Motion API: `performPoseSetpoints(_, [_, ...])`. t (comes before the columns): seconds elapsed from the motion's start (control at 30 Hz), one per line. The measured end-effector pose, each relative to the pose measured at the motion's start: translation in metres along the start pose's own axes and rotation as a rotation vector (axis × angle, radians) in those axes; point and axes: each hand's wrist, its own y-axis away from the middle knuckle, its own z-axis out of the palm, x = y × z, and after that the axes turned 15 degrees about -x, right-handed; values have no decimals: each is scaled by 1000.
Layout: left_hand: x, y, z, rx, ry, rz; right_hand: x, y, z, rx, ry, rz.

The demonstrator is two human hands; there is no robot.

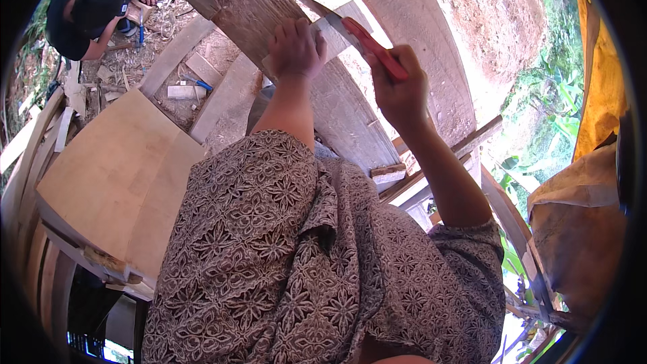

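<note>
My right hand is wrapped round the red handle of a handsaw. The saw's blade slants away to the upper left, beyond my left hand. With fingers curled down, my left hand grips a pale flat piece of wood, mostly hidden under the hand and the saw. Beneath both lies a wide, weathered plank running from the upper left toward my lap. Whether the teeth are in the wood I cannot tell.
To the left stands a smooth light wooden panel. Another person crouches at the upper left among wood scraps, near a blue-handled tool. A long curved board lies beyond the plank. Yellow tarp hangs at right.
</note>
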Motion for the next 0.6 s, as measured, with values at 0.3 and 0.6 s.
performPoseSetpoints(0.3, [-7, 1, 10, 49, -24, 5, 62, -110, 104, 107, -86, -144])
performPoseSetpoints(0.6, [-9, -7, 13, 6, -111, -45, 66, -82, 99, 174, -155, -189])
